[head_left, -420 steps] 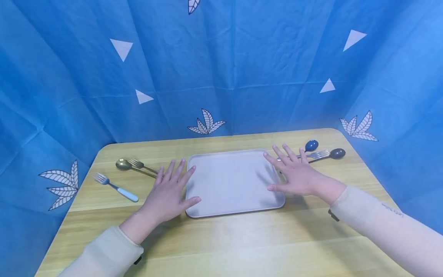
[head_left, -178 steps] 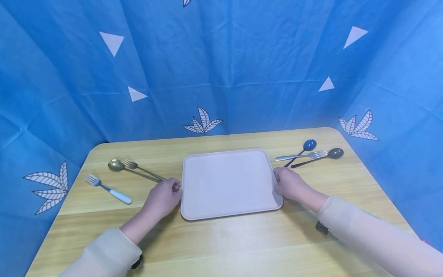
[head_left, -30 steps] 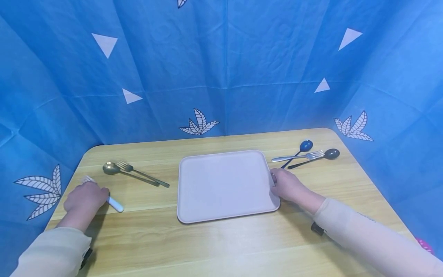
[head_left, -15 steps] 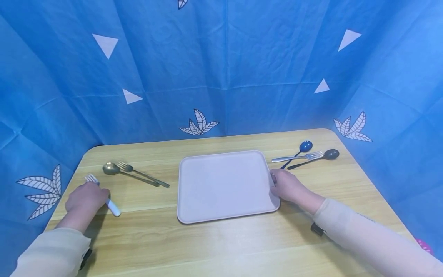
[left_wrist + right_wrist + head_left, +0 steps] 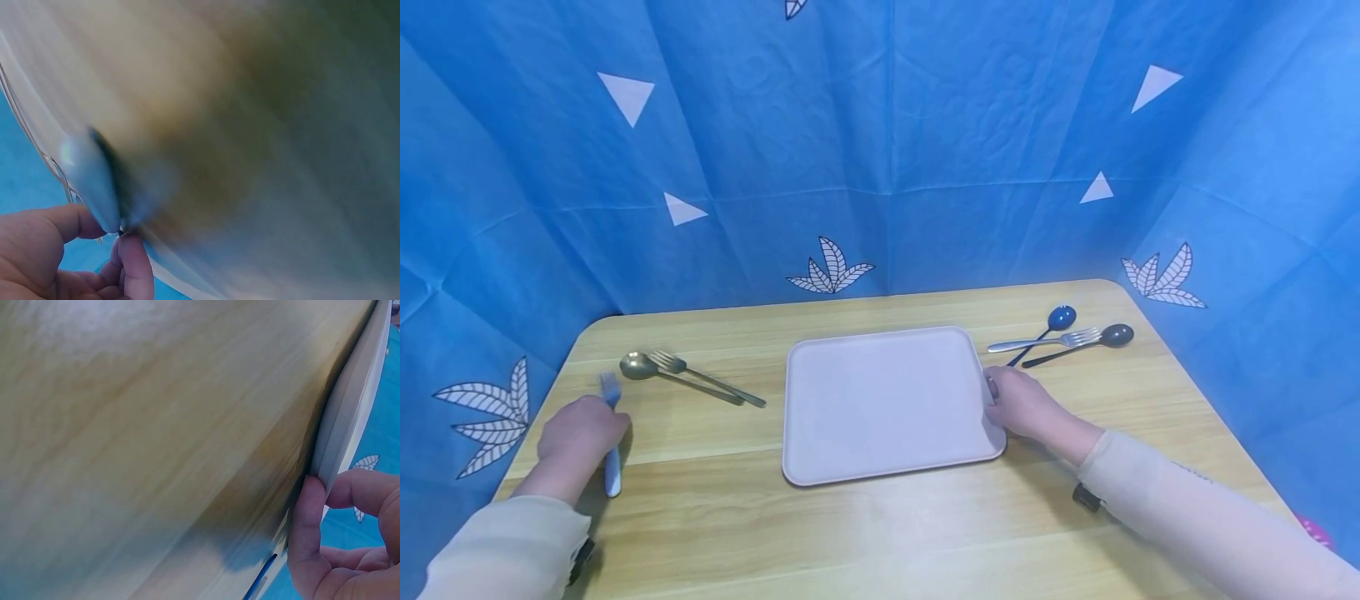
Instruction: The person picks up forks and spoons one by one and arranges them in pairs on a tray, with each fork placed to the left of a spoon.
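At the left of the head view my left hand (image 5: 580,433) pinches a fork (image 5: 613,475) with a pale blue handle. Its tines point toward the back of the table, and its middle is hidden under the hand. Thumb and fingertips meet on the fork's handle (image 5: 94,181) in the left wrist view. A pale rectangular tray (image 5: 891,408) lies flat in the middle of the table. My right hand (image 5: 1026,402) grips the tray's right edge, thumb over the rim and fingers against the outer side, as the tray's side wall (image 5: 347,406) shows in the right wrist view.
Between left hand and tray lie a gold spoon (image 5: 638,365) and a bronze-toned fork (image 5: 715,383). Right of the tray, a blue spoon (image 5: 1062,317), a silver fork (image 5: 1037,342) and a dark spoon (image 5: 1116,336) overlap. A blue curtain (image 5: 887,150) hangs behind the wooden table (image 5: 865,542).
My left hand left the tray's left edge and took the blue-handled fork. The fork has turned from slanting to nearly straight, front to back. My right hand stays on the tray.
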`<state>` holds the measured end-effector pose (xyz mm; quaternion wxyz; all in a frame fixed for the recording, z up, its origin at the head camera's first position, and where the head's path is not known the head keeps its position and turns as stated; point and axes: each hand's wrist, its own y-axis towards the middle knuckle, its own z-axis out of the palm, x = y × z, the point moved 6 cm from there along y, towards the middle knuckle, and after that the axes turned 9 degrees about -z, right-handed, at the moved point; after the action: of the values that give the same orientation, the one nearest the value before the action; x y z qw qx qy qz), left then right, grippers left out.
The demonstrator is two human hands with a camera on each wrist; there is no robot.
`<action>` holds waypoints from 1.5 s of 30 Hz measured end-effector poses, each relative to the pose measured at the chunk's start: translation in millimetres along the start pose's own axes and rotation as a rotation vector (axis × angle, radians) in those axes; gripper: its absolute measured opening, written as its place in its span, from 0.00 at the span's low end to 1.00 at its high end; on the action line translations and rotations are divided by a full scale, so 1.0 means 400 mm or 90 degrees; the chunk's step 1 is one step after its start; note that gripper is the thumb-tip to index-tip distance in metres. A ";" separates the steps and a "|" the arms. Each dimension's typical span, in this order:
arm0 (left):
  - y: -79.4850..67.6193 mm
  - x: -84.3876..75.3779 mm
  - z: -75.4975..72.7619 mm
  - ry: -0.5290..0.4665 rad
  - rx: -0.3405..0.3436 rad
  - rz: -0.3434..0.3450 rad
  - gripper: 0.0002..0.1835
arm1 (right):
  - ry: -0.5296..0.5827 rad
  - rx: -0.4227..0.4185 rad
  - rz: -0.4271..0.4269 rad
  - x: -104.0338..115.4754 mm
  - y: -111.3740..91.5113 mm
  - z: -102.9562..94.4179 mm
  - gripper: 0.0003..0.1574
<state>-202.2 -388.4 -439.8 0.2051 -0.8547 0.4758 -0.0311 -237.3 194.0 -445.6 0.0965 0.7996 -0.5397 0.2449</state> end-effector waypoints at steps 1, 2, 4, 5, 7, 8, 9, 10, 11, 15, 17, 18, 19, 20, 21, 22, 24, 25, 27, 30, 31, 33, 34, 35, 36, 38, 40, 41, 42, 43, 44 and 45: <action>-0.001 0.000 0.000 0.000 0.001 0.007 0.16 | 0.000 -0.001 0.000 0.000 0.000 0.000 0.22; -0.001 0.000 -0.001 0.000 0.001 0.015 0.16 | 0.000 -0.001 0.000 -0.001 0.000 0.001 0.22; -0.001 0.000 -0.002 0.000 0.000 0.031 0.15 | 0.000 -0.002 -0.003 -0.001 0.000 0.002 0.21; -0.001 0.000 -0.003 -0.001 -0.002 0.038 0.14 | -0.001 -0.003 -0.003 -0.002 0.000 0.003 0.22; -0.001 0.002 -0.003 -0.001 -0.003 0.048 0.14 | 0.002 -0.003 -0.002 -0.002 0.001 0.004 0.22; 0.000 0.003 -0.003 -0.001 -0.002 0.051 0.14 | 0.002 -0.002 0.000 -0.003 0.002 0.005 0.22; 0.000 0.004 -0.002 -0.002 -0.002 0.052 0.14 | 0.001 -0.002 -0.002 -0.003 0.002 0.007 0.23; 0.000 0.005 -0.001 -0.004 0.000 0.051 0.14 | 0.001 -0.002 -0.005 -0.004 0.002 0.007 0.25; 0.000 0.006 0.000 -0.007 0.002 0.051 0.14 | 0.000 -0.002 -0.003 -0.004 0.002 0.009 0.26; -0.001 0.008 0.009 -0.021 0.014 0.054 0.14 | -0.003 -0.003 -0.002 -0.008 0.002 0.009 0.31; -0.002 0.008 0.013 -0.028 0.018 0.055 0.14 | 0.000 -0.002 0.003 -0.009 0.002 0.009 0.30; -0.004 0.008 0.015 -0.030 0.020 0.057 0.14 | 0.001 -0.001 0.002 -0.008 0.002 0.008 0.30; -0.005 0.006 0.016 -0.030 0.020 0.058 0.14 | 0.001 -0.001 0.001 -0.009 0.002 0.008 0.30; -0.008 0.004 0.016 -0.032 0.020 0.058 0.14 | 0.002 0.000 0.000 -0.008 0.002 0.009 0.30; -0.010 0.002 0.016 -0.033 0.020 0.060 0.14 | 0.003 0.000 -0.002 -0.008 0.002 0.009 0.30; -0.012 0.000 0.016 -0.034 0.020 0.061 0.14 | 0.003 0.000 -0.001 -0.008 0.002 0.009 0.30; -0.017 -0.005 0.015 -0.034 0.020 0.066 0.15 | 0.004 -0.001 0.001 -0.008 0.002 0.009 0.31; -0.018 -0.007 0.016 -0.034 0.019 0.067 0.15 | 0.005 0.000 0.002 -0.009 0.002 0.009 0.31; -0.020 -0.009 0.017 -0.036 0.020 0.070 0.15 | 0.008 0.001 0.005 -0.009 0.001 0.009 0.32; -0.021 -0.011 0.020 -0.035 0.018 0.077 0.16 | 0.010 0.004 0.010 -0.010 0.001 0.008 0.32; -0.021 -0.012 0.019 -0.036 0.017 0.079 0.16 | 0.011 0.005 0.010 -0.010 0.000 0.008 0.32; -0.024 -0.015 0.019 -0.038 0.014 0.084 0.16 | 0.012 0.006 0.009 -0.010 0.001 0.007 0.32; -0.025 -0.017 0.019 -0.039 0.014 0.085 0.16 | 0.012 0.006 0.009 -0.010 0.001 0.007 0.31; -0.027 -0.019 0.020 -0.040 0.014 0.086 0.16 | 0.012 0.006 0.008 -0.010 0.001 0.007 0.31; -0.028 -0.021 0.021 -0.038 0.014 0.089 0.16 | 0.013 0.006 0.006 -0.009 0.001 0.007 0.31; -0.031 -0.028 0.022 -0.034 0.013 0.094 0.17 | 0.013 0.007 0.003 -0.009 0.002 0.007 0.31; -0.035 -0.035 0.024 -0.031 0.011 0.099 0.17 | 0.009 0.006 0.002 -0.009 0.002 0.007 0.30; -0.037 -0.039 0.025 -0.030 0.011 0.102 0.17 | 0.008 0.007 0.003 -0.010 0.002 0.007 0.29; -0.039 -0.043 0.025 -0.029 0.010 0.105 0.17 | 0.007 0.007 0.002 -0.010 0.002 0.007 0.29; -0.042 -0.047 0.025 -0.032 0.009 0.107 0.17 | 0.005 0.007 0.003 -0.010 0.003 0.007 0.28; -0.045 -0.051 0.025 -0.033 0.008 0.110 0.17 | 0.005 0.007 0.004 -0.010 0.002 0.007 0.28; -0.049 -0.055 0.025 -0.036 0.008 0.113 0.17 | 0.005 0.007 0.004 -0.010 0.003 0.007 0.28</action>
<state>-196.2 -357.8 -438.4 0.2258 -0.8083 0.5436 0.0085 -238.6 195.6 -450.2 0.0935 0.7974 -0.5404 0.2518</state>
